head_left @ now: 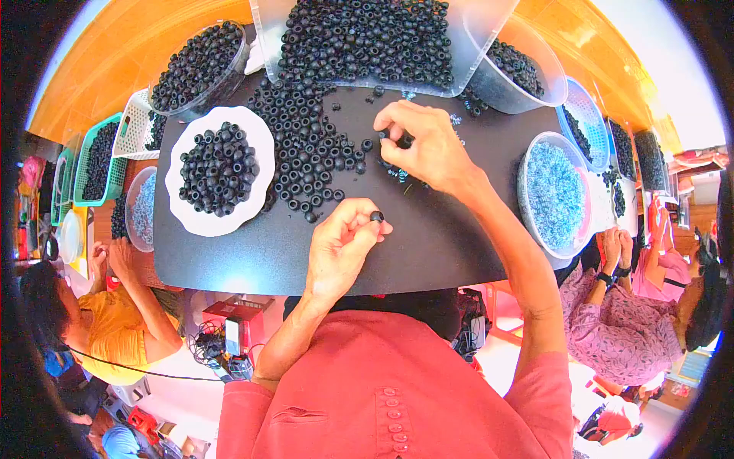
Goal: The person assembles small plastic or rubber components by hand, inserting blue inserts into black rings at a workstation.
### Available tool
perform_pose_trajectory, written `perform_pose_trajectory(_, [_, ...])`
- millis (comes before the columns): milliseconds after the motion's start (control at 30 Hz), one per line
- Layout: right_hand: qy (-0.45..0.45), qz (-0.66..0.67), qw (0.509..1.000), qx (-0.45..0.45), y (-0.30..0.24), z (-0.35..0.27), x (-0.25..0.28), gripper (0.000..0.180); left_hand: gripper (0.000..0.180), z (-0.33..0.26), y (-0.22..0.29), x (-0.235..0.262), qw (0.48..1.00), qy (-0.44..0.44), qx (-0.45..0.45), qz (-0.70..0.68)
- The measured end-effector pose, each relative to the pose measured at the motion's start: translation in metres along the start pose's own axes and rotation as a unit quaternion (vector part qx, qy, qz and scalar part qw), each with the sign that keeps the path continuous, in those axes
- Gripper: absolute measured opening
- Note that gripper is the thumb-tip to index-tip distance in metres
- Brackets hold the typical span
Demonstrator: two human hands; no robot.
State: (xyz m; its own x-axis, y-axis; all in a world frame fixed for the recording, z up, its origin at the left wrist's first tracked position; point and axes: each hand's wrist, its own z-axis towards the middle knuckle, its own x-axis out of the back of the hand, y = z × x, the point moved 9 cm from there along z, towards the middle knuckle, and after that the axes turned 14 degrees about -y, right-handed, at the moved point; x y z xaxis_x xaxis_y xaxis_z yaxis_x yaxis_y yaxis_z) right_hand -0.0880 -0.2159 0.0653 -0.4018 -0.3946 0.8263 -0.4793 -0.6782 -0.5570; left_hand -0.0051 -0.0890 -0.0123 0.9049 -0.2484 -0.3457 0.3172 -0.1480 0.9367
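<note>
My left hand (336, 252) is closed near the front of the dark table, pinching a small round black cap-like piece (376, 216) with a hole between thumb and fingertips. Farther off and to the right, my right hand (428, 145) has its fingers curled in a pinch around another black piece (404, 141), partly hidden by the fingers. A loose heap of the same black pieces (306, 145) spreads across the table left of my hands. Small clear-blue pieces (397, 173) lie under and beside my right hand.
A white scalloped plate (264, 183) piled with black pieces stands on the left. At the back, a clear bin (466, 46) lies tipped, spilling black pieces. A round tub (526, 183) of clear-blue pieces sits right. Other people work on both sides (126, 321), (627, 321).
</note>
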Motion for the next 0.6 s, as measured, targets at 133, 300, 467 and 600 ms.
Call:
perform_pose_trajectory(133, [0.053, 0.179, 0.982, -0.028, -0.012, -0.024, -0.006, 0.015, 0.014, 0.004, 0.008, 0.009, 0.999, 0.013, -0.031, -0.035])
perform_pose_trajectory(300, [0.083, 0.34, 0.937, -0.006, -0.029, -0.051, -0.033, 0.015, 0.017, 0.009, 0.01, 0.013, 0.955, -0.011, -0.1, -0.278])
perform_pose_trajectory(467, [0.121, 0.302, 0.945, 0.001, -0.033, -0.066, -0.034, 0.015, 0.018, 0.005, 0.001, 0.012, 0.964, 0.031, -0.085, -0.251])
perform_pose_trajectory(600, [0.157, 0.301, 0.941, 0.016, -0.034, -0.074, -0.036, 0.017, 0.018, 0.005, 0.002, 0.013, 0.974, 0.059, -0.077, -0.206])
